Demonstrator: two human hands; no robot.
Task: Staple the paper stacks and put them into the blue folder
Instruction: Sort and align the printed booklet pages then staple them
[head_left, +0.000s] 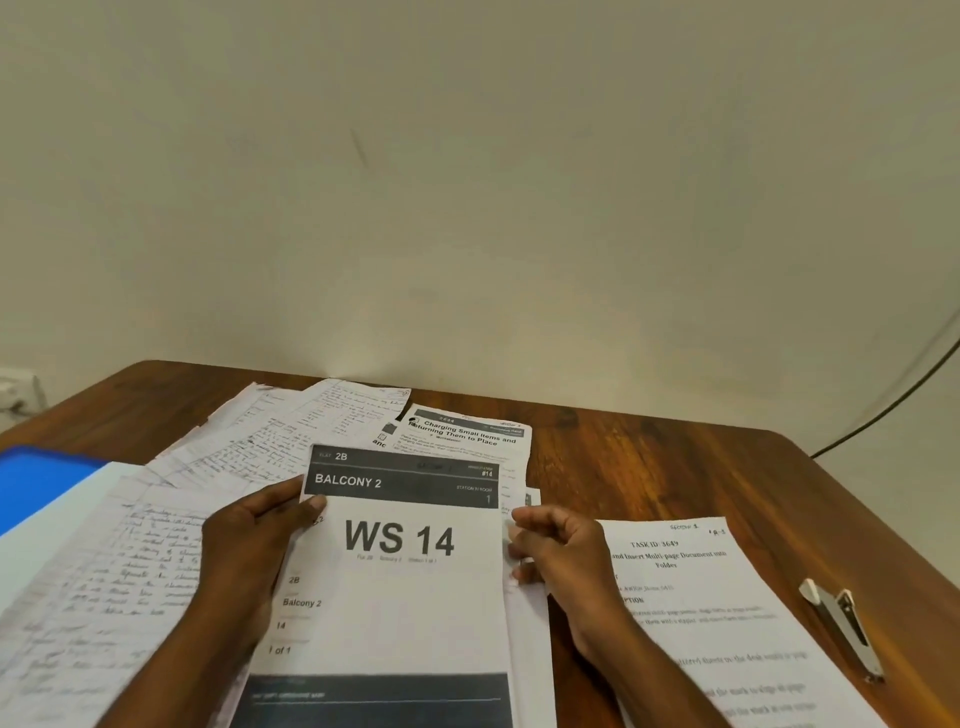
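head | both hands (249, 551) (558, 556) pinched WS 14 stack (400, 587) at side edges | stapler (844, 626) right of stack | judged: square edges b4 stapling

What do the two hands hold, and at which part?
Left hand grips the WS 14 sheet at its left edge; right hand pinches its right edge.

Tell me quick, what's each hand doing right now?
Left hand: grips the WS 14 sheet by its left edge.
Right hand: curled at its right edge; grip unclear.
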